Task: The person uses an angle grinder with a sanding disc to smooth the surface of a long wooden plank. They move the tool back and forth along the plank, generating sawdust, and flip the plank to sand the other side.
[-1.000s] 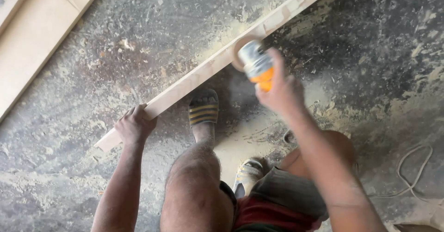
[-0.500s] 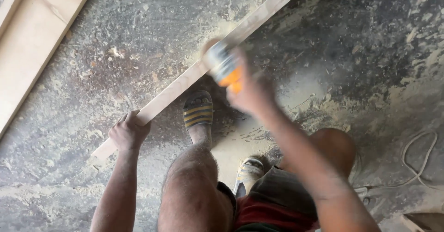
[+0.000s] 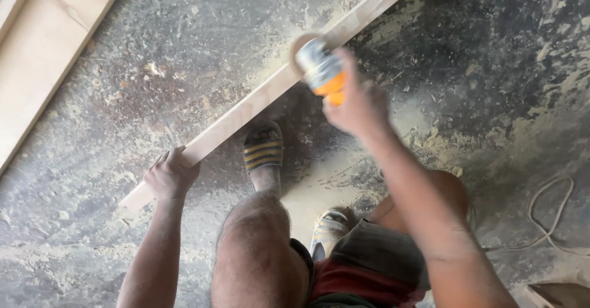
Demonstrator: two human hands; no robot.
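Right hand (image 3: 359,105) gripped orange sander (image 3: 318,67) on long wood strip (image 3: 258,102) lying across dusty floor (image 3: 479,50). Left hand (image 3: 169,174) pinned strip's near end, fingers curled over it. Sandalled foot (image 3: 264,151) sat just beside strip. Risk: weak hold could let strip shift and disc skid toward foot.

Long pale wood strip (image 3: 264,96), narrow and flat, lies on the dusty floor diagonally from lower left up to top right of the frame, where it runs out of view. Surface looks raw and light w/ fine sawdust along it. Near end sits at left center. Small handheld sander (image 3: 319,68) w/ silver body, orange grip and round disc sits on the strip approx upper middle, tilted, a bit motion-blurred.
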